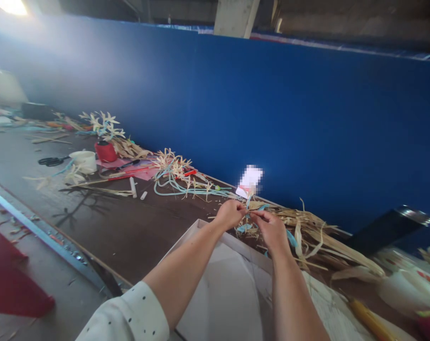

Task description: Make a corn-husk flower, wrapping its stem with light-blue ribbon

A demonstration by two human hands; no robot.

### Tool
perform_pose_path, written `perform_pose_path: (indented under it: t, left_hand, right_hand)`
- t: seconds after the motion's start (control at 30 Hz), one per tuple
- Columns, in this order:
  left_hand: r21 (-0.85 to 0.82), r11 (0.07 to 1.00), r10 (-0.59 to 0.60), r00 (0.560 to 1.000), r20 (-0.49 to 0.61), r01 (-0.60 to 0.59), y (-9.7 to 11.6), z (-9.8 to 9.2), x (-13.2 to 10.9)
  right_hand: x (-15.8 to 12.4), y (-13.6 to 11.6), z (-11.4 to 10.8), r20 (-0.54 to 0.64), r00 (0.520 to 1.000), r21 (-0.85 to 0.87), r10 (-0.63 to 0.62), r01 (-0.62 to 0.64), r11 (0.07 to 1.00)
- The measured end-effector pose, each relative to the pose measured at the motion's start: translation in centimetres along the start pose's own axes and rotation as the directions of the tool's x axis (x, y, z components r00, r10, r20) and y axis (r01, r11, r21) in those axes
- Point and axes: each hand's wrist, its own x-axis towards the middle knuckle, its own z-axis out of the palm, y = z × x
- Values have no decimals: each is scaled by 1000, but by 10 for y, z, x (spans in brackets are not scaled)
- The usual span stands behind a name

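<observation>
My left hand (231,214) and my right hand (271,228) meet in front of me, both with fingers pinched. Between the fingertips rises a thin pale blue flower stem (248,201); its small parts are blurred, and the fingers hide much of it. Just under the hands lie light blue scraps (244,228) on the dark table (179,215). Dried husk strips (300,220) lie close to my right hand. To the left of my hands, several finished husk flowers (170,162) with pale blue stems (172,190) rest on the table.
An open white box (215,279) stands below my forearms. Further left are a red pot (106,151) with flowers, a white cup (85,162) and black scissors (52,161). A dark cylinder (385,229) leans at the right, before the blue partition (272,109).
</observation>
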Motion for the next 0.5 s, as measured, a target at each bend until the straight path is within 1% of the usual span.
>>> perform_pose_path:
  t: [0.13,0.2,0.27,0.37,0.5]
  left_hand:
    - [2,1000,-10,1000,4,10,2,-2,0]
    - [3,1000,-12,1000,7,12,2,-2,0]
    - [8,1000,-2,1000,9,2,3,-2,-1]
    - [34,999,19,1000,7,-19,3,-1,-1]
    - [72,997,32,999,3,-32,3,2,-2]
  right_hand:
    - [-1,0,1,-1,1000,16,29,-28,999]
    - [-3,-4,0,-4,1000,15,18,-18,1000]
    - [-4,-8,0,-9,1000,-21,6,-6,1000]
    - [-5,-13,-1,-7,1000,-84,28,-28,996]
    - [-4,-13,-2,3,999,-126,37,-37,991]
